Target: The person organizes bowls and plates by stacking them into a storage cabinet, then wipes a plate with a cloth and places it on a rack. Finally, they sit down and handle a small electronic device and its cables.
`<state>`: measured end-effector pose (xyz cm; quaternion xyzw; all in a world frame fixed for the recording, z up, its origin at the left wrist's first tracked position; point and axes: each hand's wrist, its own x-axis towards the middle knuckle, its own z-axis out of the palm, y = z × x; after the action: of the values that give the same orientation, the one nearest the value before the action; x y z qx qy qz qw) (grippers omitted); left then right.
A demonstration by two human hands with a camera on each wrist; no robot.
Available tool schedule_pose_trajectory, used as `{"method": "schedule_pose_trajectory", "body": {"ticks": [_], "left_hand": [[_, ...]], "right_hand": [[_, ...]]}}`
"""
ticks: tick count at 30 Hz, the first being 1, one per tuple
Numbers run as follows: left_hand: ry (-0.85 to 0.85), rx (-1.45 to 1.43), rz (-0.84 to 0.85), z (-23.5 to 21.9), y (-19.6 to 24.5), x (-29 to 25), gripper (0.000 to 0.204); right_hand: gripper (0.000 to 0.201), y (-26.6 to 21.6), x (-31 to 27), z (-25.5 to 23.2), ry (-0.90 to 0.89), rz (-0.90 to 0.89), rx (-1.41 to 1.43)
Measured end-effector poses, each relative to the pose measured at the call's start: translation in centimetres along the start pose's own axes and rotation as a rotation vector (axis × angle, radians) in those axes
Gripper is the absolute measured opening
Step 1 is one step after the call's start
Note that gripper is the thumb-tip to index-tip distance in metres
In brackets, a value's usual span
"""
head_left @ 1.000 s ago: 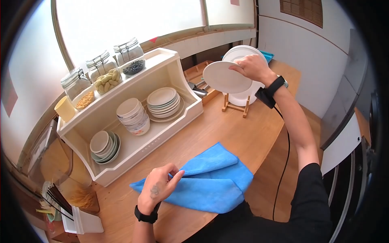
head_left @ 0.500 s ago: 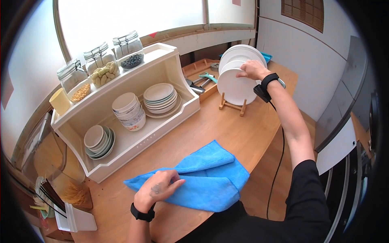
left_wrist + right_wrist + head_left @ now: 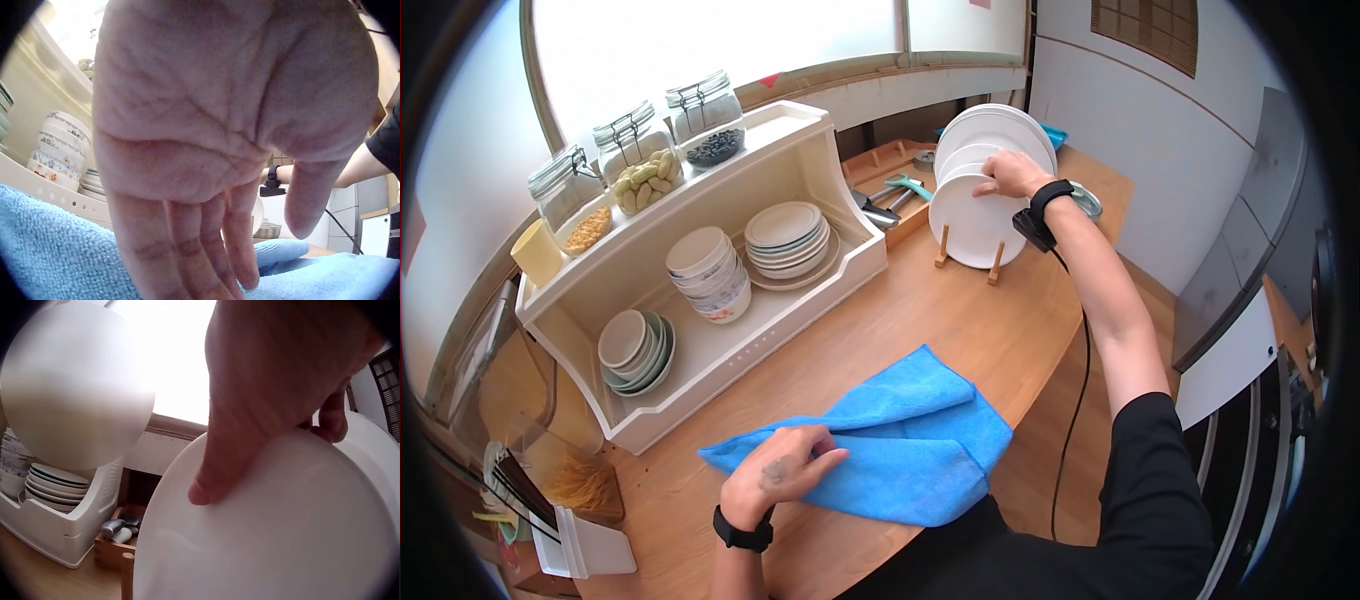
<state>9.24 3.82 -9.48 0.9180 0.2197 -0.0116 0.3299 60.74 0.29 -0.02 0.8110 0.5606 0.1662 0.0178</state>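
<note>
My right hand (image 3: 1017, 176) pinches the top edge of a white plate (image 3: 972, 228) that stands upright in a wooden plate rack (image 3: 996, 266). In the right wrist view the thumb (image 3: 209, 484) lies on the face of this plate, while the fingers go behind its rim. More white plates (image 3: 998, 122) stand behind it. My left hand (image 3: 778, 472) is over a folded blue cloth (image 3: 915, 440) near the table edge. The left wrist view shows its fingers (image 3: 147, 250) extended down to the cloth, with nothing gripped.
At the left a cream shelf (image 3: 730, 355) holds stacked bowls (image 3: 708, 275) and plates (image 3: 785, 240), with glass jars (image 3: 635, 165) and a yellow cup (image 3: 537, 252) on top. A wooden tray (image 3: 905, 215) with utensils stands behind the rack. A black cable (image 3: 1075, 420) hangs from the right wrist.
My right hand has brought the white plate down and to the right, from tilted above the rack to upright in it. The left hand has stayed by the blue cloth.
</note>
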Motion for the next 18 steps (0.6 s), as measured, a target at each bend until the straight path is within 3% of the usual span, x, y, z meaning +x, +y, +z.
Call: {"method": "schedule_pose_trajectory", "body": {"ticks": [6, 8, 11, 15, 18], "left_hand": [[-0.002, -0.018, -0.018, 0.0, -0.2, 0.1, 0.03], [-0.002, -0.026, -0.04, -0.2, -0.1, 0.0, 0.03], [-0.009, -0.022, -0.047, -0.3, 0.0, 0.1, 0.03], [-0.014, -0.022, -0.058, -0.3, -0.1, 0.0, 0.03], [-0.004, -0.027, -0.046, -0.2, -0.3, -0.1, 0.029]], "right_hand": [[0.042, 0.3, -0.3, -1.8, -0.016, 0.159, 0.211], [0.038, 1.8, 0.3, -1.3, 0.154, 0.173, 0.265], [0.036, 3.2, 0.5, -0.4, 0.115, 0.168, 0.162], [0.02, 3.1, 0.2, 0.8, -0.053, 0.268, 0.166], [0.015, 3.1, -0.4, 1.1, 0.023, 0.226, 0.199]]}}
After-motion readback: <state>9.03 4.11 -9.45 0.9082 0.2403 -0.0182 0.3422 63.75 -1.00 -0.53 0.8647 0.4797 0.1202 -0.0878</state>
